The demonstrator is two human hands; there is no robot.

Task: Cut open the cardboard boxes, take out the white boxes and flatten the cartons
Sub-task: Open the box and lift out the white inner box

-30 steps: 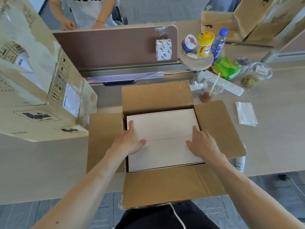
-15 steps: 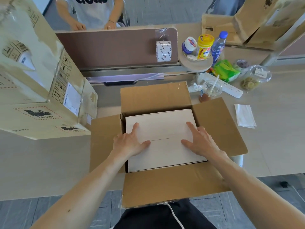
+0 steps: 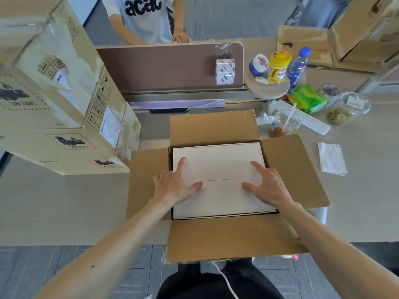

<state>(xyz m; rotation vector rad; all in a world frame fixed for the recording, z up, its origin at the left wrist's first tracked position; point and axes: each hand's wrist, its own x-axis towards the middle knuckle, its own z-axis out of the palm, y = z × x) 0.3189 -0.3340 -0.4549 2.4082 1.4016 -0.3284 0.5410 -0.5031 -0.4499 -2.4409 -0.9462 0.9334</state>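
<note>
Bright, even daylight; soft shadows; wide-angle bowing at edges.

matt brown corrugated carton [image 3: 289, 167] under my hands, smooth matt white box [image 3: 218, 162], pale smooth laminate desk [image 3: 367, 201], glossy clear plastic cup [image 3: 288, 120]

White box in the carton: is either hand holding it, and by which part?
Nothing is held: the left hand and right hand rest flat on top of the white box.

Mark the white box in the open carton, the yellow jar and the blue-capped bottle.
white box [image 3: 218, 157], head view, bare top face near its far edge.
yellow jar [image 3: 278, 72], head view, printed label below the lid.
blue-capped bottle [image 3: 297, 71], head view, label on its body.
</note>
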